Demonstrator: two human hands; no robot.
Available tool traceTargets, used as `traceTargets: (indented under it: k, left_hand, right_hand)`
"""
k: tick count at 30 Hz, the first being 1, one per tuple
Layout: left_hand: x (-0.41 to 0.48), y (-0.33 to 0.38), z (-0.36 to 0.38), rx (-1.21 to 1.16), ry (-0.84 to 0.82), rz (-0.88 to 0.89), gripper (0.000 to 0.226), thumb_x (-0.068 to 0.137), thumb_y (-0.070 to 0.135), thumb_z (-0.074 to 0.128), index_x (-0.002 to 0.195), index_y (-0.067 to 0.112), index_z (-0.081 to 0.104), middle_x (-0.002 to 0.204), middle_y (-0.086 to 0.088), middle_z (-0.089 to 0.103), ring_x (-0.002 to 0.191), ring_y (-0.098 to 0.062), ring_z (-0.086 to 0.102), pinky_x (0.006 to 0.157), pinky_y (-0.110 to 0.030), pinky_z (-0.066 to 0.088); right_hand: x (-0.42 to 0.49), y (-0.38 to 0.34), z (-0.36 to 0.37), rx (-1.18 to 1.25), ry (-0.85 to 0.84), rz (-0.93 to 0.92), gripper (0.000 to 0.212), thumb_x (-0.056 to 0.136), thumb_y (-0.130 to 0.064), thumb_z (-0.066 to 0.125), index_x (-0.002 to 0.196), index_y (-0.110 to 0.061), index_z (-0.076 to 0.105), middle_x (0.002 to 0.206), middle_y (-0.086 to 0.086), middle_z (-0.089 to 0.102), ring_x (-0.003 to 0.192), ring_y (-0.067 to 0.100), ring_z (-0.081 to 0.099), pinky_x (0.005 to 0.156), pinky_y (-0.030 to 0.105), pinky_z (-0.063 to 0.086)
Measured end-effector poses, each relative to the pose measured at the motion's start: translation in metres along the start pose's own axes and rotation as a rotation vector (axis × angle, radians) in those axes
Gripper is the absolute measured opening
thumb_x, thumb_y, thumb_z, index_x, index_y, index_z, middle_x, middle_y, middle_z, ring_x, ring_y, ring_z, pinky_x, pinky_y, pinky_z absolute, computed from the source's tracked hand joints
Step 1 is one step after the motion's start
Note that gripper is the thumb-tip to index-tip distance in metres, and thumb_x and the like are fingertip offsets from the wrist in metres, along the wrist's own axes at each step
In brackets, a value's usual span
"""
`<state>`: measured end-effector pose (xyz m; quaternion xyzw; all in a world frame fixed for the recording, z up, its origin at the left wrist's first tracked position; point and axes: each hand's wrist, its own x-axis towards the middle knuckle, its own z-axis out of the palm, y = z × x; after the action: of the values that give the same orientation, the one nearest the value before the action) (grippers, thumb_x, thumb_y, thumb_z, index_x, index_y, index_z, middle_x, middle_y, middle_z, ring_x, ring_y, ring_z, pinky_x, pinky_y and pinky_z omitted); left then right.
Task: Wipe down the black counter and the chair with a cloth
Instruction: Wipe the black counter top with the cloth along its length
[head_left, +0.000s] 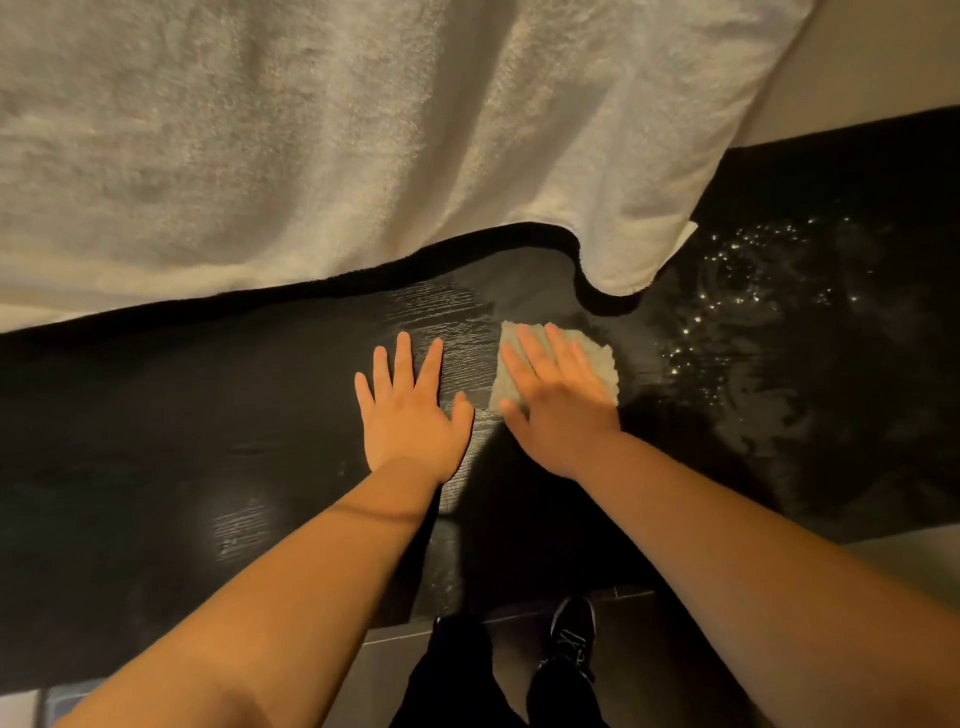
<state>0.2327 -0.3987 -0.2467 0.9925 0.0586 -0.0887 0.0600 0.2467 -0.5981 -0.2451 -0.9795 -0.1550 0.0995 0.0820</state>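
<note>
My left hand (410, 410) flat and open on the black counter (208, 415), fingers spread, my right hand (558, 405) just beside it, open, palm pressing the cloth (597, 358) onto the counter, droplets (737, 312) glinting right of cloth, white towel (311, 130) hanging at far edge

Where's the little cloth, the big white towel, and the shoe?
cloth (597, 358): head view, its far right part beside the fingers.
towel (311, 130): head view, middle of its fluffy surface.
shoe (574, 636): head view, its laced top.
</note>
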Motion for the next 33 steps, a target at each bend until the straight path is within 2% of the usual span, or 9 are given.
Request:
traceTargets:
  k: [5,9,12,16,20,25,27,29,33]
  left_hand:
    - [0.001,0.001,0.001,0.001,0.003,-0.002,0.076,0.098,0.064,0.028,0.168,0.041,0.01,0.178,-0.001,-0.002,0.163,-0.031,-0.006,0.13,-0.057,0.001]
    - [0.001,0.001,0.001,-0.012,0.019,-0.001,0.075,0.097,0.063,0.029,0.168,0.04,0.015,0.178,-0.002,0.002,0.163,-0.031,-0.002,0.13,-0.057,0.003]
    - [0.001,0.0,0.002,-0.019,0.036,0.002,0.076,0.096,0.063,0.028,0.167,0.039,0.018,0.178,-0.002,0.005,0.163,-0.032,0.0,0.13,-0.058,0.004]
    - [0.001,0.001,0.002,-0.009,0.039,-0.005,0.077,0.095,0.063,0.027,0.167,0.039,0.018,0.178,-0.003,0.005,0.163,-0.031,0.001,0.13,-0.058,0.004]
    - [0.001,0.002,0.001,-0.004,0.033,-0.013,0.077,0.095,0.063,0.026,0.167,0.039,0.017,0.178,-0.003,0.004,0.163,-0.031,0.0,0.13,-0.058,0.004]
    - [0.001,0.002,0.0,-0.012,0.036,-0.004,0.076,0.096,0.063,0.028,0.167,0.039,0.017,0.178,-0.002,0.005,0.163,-0.031,0.0,0.13,-0.057,0.004]
    - [0.002,0.002,0.001,-0.01,0.037,-0.006,0.076,0.096,0.063,0.029,0.167,0.038,0.017,0.178,-0.002,0.005,0.163,-0.031,0.001,0.13,-0.057,0.004]
    - [0.002,0.001,0.002,-0.032,0.05,-0.014,0.078,0.096,0.062,0.032,0.167,0.033,0.02,0.177,-0.002,0.008,0.163,-0.03,0.003,0.131,-0.056,0.006]
    - [0.002,0.001,0.001,-0.111,0.088,-0.092,0.079,0.097,0.059,0.036,0.167,0.023,0.024,0.177,-0.007,0.011,0.163,-0.028,0.005,0.131,-0.055,0.006]
  right_hand:
    - [0.002,0.019,-0.005,-0.008,-0.053,-0.258,0.076,0.1,-0.058,0.04,0.166,-0.026,0.02,0.174,0.0,0.014,0.16,0.029,0.009,0.13,0.047,0.01]
    - [0.03,0.058,-0.017,0.073,-0.026,-0.014,0.074,0.099,-0.055,0.034,0.165,-0.028,0.017,0.174,-0.004,0.006,0.159,0.028,0.012,0.126,0.051,0.018]
    - [0.044,0.038,-0.015,0.073,-0.026,0.133,0.074,0.098,-0.054,0.03,0.166,-0.028,0.016,0.175,-0.002,0.001,0.158,0.031,0.008,0.128,0.05,0.01]
    - [0.026,-0.002,0.0,-0.013,-0.01,-0.157,0.074,0.096,-0.054,0.035,0.162,-0.02,0.036,0.171,0.006,0.024,0.157,0.038,0.019,0.127,0.053,0.016]
    - [0.023,0.016,-0.001,0.003,-0.043,-0.328,0.077,0.094,-0.059,0.039,0.163,-0.025,0.032,0.171,0.0,0.024,0.158,0.03,0.018,0.129,0.046,0.009]
    - [0.053,0.057,-0.022,0.095,-0.064,0.042,0.08,0.093,-0.061,0.022,0.166,-0.033,0.007,0.174,-0.01,-0.005,0.16,0.023,0.006,0.123,0.048,0.024]
    - [0.06,0.043,-0.023,0.082,-0.071,0.123,0.081,0.092,-0.059,0.016,0.167,-0.029,0.004,0.174,-0.006,-0.008,0.16,0.026,0.001,0.124,0.048,0.019]
    - [0.053,0.018,-0.016,-0.016,-0.084,0.007,0.08,0.095,-0.056,0.019,0.167,-0.023,0.012,0.175,0.003,0.0,0.159,0.034,0.001,0.128,0.05,0.007]
    - [0.035,0.004,-0.005,0.007,-0.083,-0.318,0.074,0.097,-0.056,0.036,0.164,-0.027,0.028,0.173,-0.001,0.018,0.159,0.031,0.014,0.13,0.048,0.009]
